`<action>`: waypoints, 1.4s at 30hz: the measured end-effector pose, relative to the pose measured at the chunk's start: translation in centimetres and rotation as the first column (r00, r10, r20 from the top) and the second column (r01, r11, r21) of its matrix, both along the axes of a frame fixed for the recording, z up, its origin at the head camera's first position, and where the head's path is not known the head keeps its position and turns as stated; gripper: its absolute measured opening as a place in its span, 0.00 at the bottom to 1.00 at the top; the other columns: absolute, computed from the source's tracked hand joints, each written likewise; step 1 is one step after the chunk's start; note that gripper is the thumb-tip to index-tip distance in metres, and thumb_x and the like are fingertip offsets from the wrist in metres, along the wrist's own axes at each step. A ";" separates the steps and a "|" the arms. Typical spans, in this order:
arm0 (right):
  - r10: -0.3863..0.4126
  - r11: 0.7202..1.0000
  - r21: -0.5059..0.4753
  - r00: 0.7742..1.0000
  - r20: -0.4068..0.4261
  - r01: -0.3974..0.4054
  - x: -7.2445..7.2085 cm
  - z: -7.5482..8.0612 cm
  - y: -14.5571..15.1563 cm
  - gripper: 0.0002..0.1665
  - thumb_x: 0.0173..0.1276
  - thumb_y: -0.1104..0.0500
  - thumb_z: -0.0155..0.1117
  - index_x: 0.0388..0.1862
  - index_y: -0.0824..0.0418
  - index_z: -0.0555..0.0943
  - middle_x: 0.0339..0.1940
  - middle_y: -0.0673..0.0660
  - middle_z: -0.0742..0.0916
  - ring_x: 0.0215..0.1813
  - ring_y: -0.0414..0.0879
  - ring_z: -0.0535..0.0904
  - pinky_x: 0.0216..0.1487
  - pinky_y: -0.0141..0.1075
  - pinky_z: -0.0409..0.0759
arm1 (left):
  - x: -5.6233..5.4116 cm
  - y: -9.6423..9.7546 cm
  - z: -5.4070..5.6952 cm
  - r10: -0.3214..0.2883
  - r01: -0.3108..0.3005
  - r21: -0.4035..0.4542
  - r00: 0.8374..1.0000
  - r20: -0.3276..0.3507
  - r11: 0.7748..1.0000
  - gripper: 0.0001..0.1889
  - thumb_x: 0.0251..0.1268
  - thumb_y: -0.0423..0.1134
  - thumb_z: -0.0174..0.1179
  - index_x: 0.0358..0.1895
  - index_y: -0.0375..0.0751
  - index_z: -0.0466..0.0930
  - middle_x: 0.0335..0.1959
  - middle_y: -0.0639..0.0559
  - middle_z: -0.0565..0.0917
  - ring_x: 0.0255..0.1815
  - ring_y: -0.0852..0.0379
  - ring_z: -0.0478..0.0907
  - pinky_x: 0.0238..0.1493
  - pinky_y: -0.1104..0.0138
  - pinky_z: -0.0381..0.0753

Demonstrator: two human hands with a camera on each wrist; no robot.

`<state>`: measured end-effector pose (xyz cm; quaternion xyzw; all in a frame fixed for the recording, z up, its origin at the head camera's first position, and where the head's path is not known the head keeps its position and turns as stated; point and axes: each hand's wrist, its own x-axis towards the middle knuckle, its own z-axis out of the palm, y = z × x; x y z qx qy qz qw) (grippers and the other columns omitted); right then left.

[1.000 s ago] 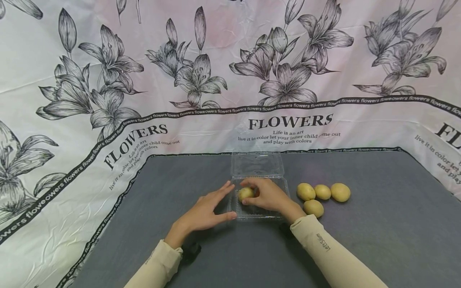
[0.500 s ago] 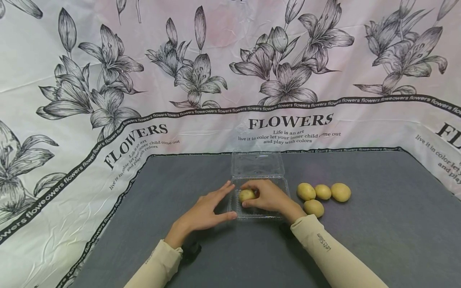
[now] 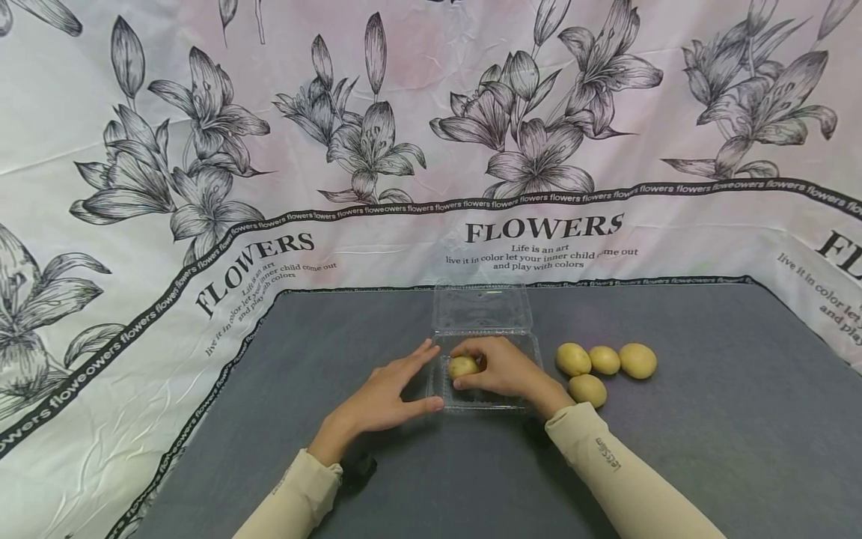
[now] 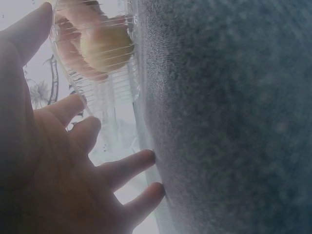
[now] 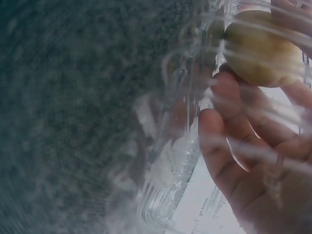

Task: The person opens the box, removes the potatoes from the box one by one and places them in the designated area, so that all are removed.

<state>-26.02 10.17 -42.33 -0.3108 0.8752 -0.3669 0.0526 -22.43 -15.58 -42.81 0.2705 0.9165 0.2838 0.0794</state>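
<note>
A clear plastic clamshell box (image 3: 485, 405) lies on the grey table with its lid (image 3: 481, 308) raised at the back. Inside it, at the left, my right hand (image 3: 505, 367) grips a yellow potato (image 3: 461, 367) between thumb and fingers. The right wrist view shows the same potato (image 5: 258, 48) through the ribbed wall, low against the box floor. My left hand (image 3: 380, 397) spreads its fingers along the box's left side, thumb at the near corner; the left wrist view has those fingers (image 4: 124, 168) straight and apart by the clear wall.
Several more yellow potatoes (image 3: 587, 391) sit in a cluster on the table (image 3: 707, 434) just right of the box, close to my right forearm. A fabric backdrop (image 3: 377, 247) with printed flowers rises behind and at the sides of the table.
The potato in my right hand has shifted very slightly to the right and down inside the box. My left hand, the box and the other potatoes look unmoved.
</note>
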 end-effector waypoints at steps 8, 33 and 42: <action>0.058 0.998 -0.035 0.998 0.000 -0.058 0.1 0.7 0.1 0.28 0.65 0.54 0.76 0.61 0.63 0.82 0.45 0.55 0.90 0.36 0.38 0.82 0.39 0.33 0.81 | 0.1 0.2 0.0 0.015 -0.015 0.000 1.000 0.012 1.000 0.46 0.67 0.68 0.59 0.83 0.63 0.49 0.85 0.64 0.46 0.84 0.46 0.54 0.74 0.30 0.50; 0.051 0.995 -0.086 0.998 -0.040 -0.054 1.0 1.8 1.5 0.28 0.63 0.51 0.77 0.60 0.60 0.84 0.46 0.52 0.90 0.40 0.42 0.83 0.43 0.35 0.82 | 0.1 0.1 0.1 0.010 -0.010 -0.008 1.000 -0.002 1.000 0.46 0.66 0.70 0.58 0.83 0.64 0.48 0.85 0.64 0.46 0.84 0.45 0.53 0.74 0.31 0.51; 0.015 0.996 -0.084 1.000 -0.026 -0.017 1.4 2.2 2.5 0.30 0.63 0.51 0.77 0.61 0.61 0.83 0.47 0.53 0.90 0.41 0.44 0.81 0.42 0.34 0.80 | 0.2 0.2 0.1 0.019 -0.019 -0.008 1.000 -0.006 1.000 0.46 0.67 0.67 0.60 0.83 0.62 0.50 0.85 0.65 0.47 0.84 0.46 0.54 0.74 0.31 0.51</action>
